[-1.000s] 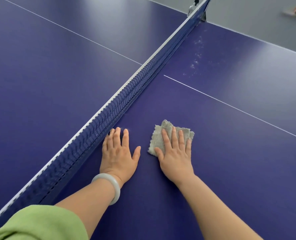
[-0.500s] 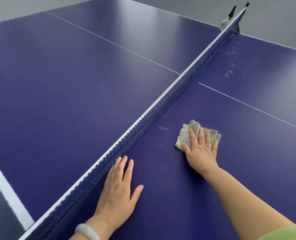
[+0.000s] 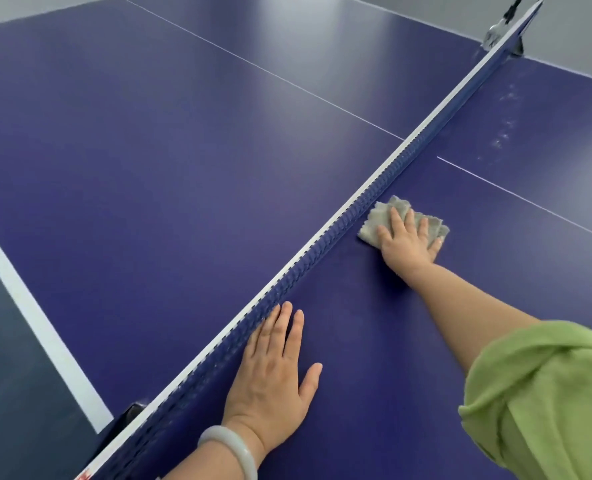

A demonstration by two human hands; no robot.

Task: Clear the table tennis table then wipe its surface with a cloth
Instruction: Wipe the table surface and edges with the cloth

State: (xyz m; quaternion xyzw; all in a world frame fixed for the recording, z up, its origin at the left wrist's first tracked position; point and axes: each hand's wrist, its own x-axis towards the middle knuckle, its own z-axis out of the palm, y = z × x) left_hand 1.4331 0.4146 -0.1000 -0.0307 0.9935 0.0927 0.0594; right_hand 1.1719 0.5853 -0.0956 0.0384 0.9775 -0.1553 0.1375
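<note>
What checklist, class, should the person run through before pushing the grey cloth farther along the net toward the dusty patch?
1. Right hand flat on the folded grey cloth: ok.
2. Left hand braced flat on the dark blue table tennis table: ok.
3. Cloth clear of the blue net with white top band: cannot tell; its edge lies very close.
4. Path ahead free of objects: ok.
5. White dusty marks near the far net post wiped: not ok.

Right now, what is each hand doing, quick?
Left hand: open, flat on the table tennis table beside the net, holding nothing.
Right hand: open, fingers spread, pressing the grey cloth down.
</note>
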